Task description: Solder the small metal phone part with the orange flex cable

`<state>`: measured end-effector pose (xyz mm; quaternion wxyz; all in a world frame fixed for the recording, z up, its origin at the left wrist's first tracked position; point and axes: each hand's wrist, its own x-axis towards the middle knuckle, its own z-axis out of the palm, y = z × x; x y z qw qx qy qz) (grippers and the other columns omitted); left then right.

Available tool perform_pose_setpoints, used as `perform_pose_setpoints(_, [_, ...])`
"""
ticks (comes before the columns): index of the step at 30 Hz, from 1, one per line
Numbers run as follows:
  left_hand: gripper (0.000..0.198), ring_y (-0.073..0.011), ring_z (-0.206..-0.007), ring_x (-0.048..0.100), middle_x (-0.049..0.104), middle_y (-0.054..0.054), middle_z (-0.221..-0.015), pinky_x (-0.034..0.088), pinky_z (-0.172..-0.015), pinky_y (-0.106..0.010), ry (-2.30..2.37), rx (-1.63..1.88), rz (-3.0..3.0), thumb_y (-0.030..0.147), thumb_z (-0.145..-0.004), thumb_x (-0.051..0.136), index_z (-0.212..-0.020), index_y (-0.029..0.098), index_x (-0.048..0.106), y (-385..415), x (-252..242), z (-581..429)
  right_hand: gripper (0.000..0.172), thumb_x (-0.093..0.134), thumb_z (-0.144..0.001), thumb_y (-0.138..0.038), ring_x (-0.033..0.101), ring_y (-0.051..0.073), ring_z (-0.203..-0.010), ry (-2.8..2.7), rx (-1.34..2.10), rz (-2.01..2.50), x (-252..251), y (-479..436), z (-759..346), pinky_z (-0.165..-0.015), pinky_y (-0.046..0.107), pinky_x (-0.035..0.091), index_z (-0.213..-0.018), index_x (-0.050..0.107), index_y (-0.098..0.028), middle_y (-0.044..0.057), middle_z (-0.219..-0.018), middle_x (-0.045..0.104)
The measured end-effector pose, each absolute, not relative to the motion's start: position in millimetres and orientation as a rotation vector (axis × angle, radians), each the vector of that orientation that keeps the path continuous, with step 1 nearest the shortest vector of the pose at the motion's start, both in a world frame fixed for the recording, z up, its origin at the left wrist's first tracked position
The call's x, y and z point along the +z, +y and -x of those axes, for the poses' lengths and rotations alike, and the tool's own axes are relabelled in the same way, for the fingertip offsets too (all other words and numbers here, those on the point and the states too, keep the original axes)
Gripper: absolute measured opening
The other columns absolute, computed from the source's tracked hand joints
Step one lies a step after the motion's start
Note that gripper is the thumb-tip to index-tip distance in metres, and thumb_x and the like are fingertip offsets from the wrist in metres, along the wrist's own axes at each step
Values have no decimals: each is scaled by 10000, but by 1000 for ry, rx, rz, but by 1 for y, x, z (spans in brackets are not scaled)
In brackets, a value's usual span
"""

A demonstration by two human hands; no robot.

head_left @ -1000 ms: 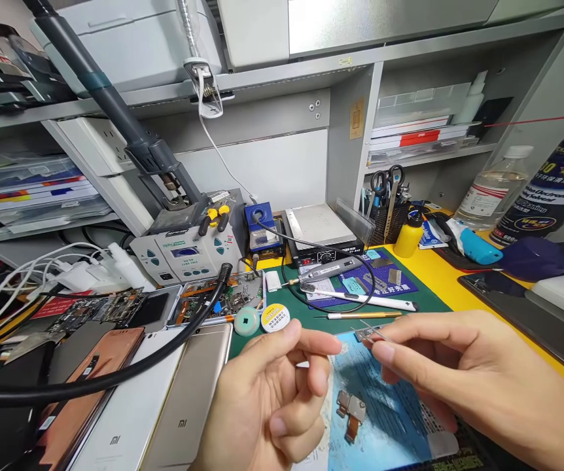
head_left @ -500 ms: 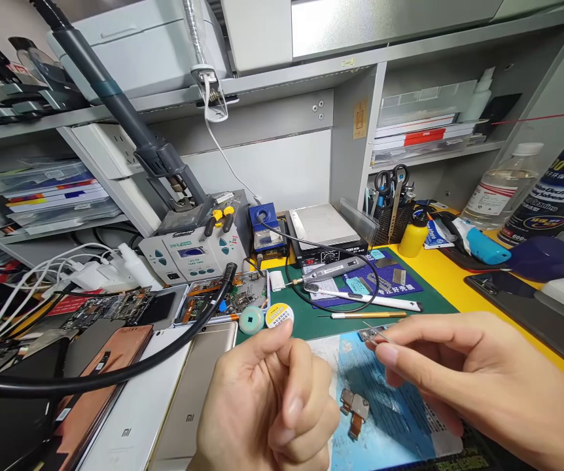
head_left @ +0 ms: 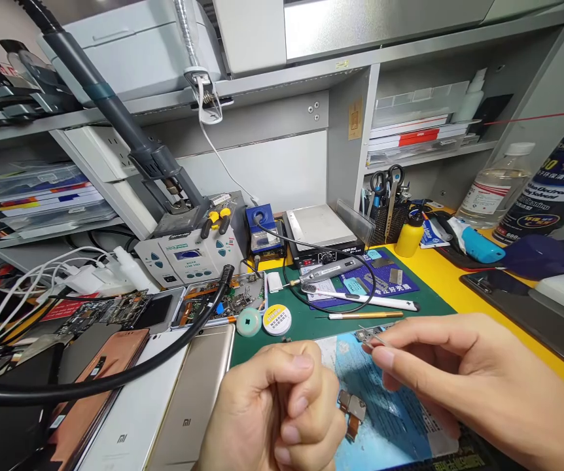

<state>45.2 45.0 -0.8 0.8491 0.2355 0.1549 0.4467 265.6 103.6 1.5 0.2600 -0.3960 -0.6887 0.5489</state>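
My left hand (head_left: 277, 409) is a loose fist, its fingers curled in and the thumb across them; nothing shows in it. My right hand (head_left: 453, 373) pinches thin metal tweezers (head_left: 373, 337) between thumb and forefinger, mostly hidden by the fingers. Just beyond the tips lies a small dark part (head_left: 362, 333) at the top of a blue work sheet (head_left: 390, 418); whether they touch is unclear. A camera module with brown flex cables (head_left: 353, 409) rests on the sheet between my hands.
A green mat (head_left: 257, 350) bears a round yellow-white tin (head_left: 277, 320), a brush (head_left: 360, 299) and an orange-handled tool (head_left: 365, 315). Phones (head_left: 188, 405) lie at left under a thick black hose (head_left: 115, 386). Behind stand a soldering station (head_left: 188, 258) and a hot plate (head_left: 318, 226).
My left hand has closed more tightly, its thumb now folded over the fingers, and sits slightly to the right. The right hand keeps its pinch. The view has shifted a little.
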Motion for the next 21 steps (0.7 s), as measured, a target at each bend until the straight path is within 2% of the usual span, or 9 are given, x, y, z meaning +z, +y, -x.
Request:
perform_pose_setpoints(7, [279, -52, -402, 201, 313, 53, -496, 165, -383, -160, 380, 989, -518, 247, -859, 567, -604, 178, 478, 43, 1, -49, 280, 760, -913, -505, 418, 83, -457, -1849, 1506, 1079, 0, 103, -266, -394, 178, 334, -861, 788, -231, -51, -587, 527])
perform_pose_setpoints(16, [250, -48, -421, 202, 349, 47, -505, 141, -405, -172, 503, 1074, -621, 250, -823, 579, -599, 168, 505, 41, -5, -57, 284, 742, -927, -507, 414, 82, -432, -1911, 1455, 1060, 1, 102, -267, -381, 181, 345, -861, 790, -235, -60, -554, 510])
perform_pose_setpoints(18, [253, -43, -415, 201, 361, 45, -504, 132, -401, -182, 540, 1096, -658, 264, -800, 599, -586, 168, 505, 40, -8, -59, 271, 732, -938, -492, 509, 111, -479, -1971, 1341, 1048, 2, 102, -267, -438, 192, 445, -861, 808, -243, -41, -569, 583])
perform_pose_setpoints(21, [253, -41, -407, 196, 369, 45, -497, 112, -397, -200, 595, 1104, -705, 287, -774, 612, -578, 172, 501, 39, -9, -59, 263, 727, -947, -468, 695, 197, -683, -2041, 1183, 1015, 2, 102, -268, -585, 235, 579, -871, 839, -242, 22, -754, 768])
